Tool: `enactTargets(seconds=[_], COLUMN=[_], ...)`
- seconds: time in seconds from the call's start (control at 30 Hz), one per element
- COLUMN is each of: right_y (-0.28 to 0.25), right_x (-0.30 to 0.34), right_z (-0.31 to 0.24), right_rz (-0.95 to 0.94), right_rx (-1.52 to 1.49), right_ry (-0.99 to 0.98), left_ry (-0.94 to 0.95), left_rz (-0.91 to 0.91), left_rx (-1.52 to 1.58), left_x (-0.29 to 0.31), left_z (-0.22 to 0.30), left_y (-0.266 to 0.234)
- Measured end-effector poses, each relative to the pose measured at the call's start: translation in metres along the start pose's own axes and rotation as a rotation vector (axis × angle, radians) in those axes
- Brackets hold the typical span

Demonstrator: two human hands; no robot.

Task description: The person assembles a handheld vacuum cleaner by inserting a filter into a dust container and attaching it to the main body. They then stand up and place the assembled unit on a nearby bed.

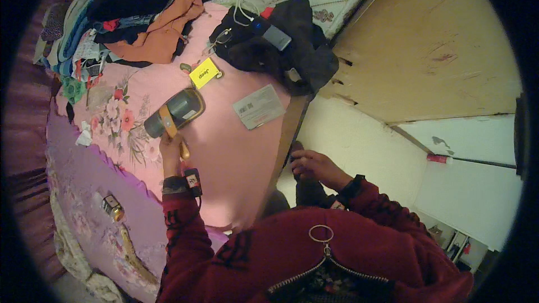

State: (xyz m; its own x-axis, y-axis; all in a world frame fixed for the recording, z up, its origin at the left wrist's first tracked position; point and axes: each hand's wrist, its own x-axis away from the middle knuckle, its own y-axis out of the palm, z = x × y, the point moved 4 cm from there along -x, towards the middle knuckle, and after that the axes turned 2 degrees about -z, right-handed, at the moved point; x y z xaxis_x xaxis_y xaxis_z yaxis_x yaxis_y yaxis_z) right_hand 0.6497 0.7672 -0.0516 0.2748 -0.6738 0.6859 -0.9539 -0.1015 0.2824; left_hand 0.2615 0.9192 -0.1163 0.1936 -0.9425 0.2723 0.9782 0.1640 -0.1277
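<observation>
On the pink bedsheet [224, 151] lies a dark, rounded case [185, 106] with a tan strap across its middle. My left hand [170, 148] closes on the near end of that strap, the fingertips partly hidden. A bright yellow card [204, 73] touches the case's far side or lies just beyond it. To the right rests a flat silver-grey packet [259, 106] with printing on it. My right hand [317, 168] hovers by the bed's right edge, above my leg, fingers loosely bent and apart, with nothing visible in them.
Folded clothes [132, 22] are piled at the far left. A black garment [275, 50] carries eyeglasses [223, 36] and a grey power bank [276, 38] with a white cable. At the near left sit a small gold-and-black bottle [115, 209] and a wooden piece [132, 252]. A wooden panel [432, 45] stands right.
</observation>
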Motion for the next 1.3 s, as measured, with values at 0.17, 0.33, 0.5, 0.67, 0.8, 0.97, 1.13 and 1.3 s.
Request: enactTargets(seconds=[0.17, 0.33, 0.5, 0.67, 0.8, 0.97, 1.13, 1.3], right_y=[-0.021, -0.042, -0.054, -0.067, -0.072, -0.071, -0.073, -0.075], right_x=[-0.001, 0.003, 0.009, 0.019, 0.017, 0.011, 0.01, 0.008], right_z=[0.002, 0.014, 0.034, 0.045, 0.052, 0.062, 0.068, 0.073], right_rz=[0.015, 0.073, 0.121, 0.184, 0.192, 0.168, 0.181, 0.207], right_rx=[-0.113, -0.152, -0.232, -0.265, -0.306, -0.335, -0.328, -0.26], right_ry=[-0.009, 0.012, 0.036, 0.021, 0.003, -0.011, -0.026, 0.014], left_ry=[0.232, 0.161, 0.209, 0.37, 0.306, 0.239, 0.169, 0.317], left_rz=[0.186, -0.096, -0.28, -0.247, -0.094, -0.042, -0.162, -0.068], left_rx=[-0.093, -0.035, -0.472, -0.58, -0.436, -0.628, -0.699, -0.484], left_x=[0.009, -0.019, -0.049, -0.088, -0.124, -0.141, -0.141, -0.149], left_z=[0.044, 0.05, 0.006, 0.001, 0.011, 0.002, -0.021, -0.008], left_y=[-0.007, 0.08, 0.162, 0.16, 0.13, 0.124, 0.14, 0.155])
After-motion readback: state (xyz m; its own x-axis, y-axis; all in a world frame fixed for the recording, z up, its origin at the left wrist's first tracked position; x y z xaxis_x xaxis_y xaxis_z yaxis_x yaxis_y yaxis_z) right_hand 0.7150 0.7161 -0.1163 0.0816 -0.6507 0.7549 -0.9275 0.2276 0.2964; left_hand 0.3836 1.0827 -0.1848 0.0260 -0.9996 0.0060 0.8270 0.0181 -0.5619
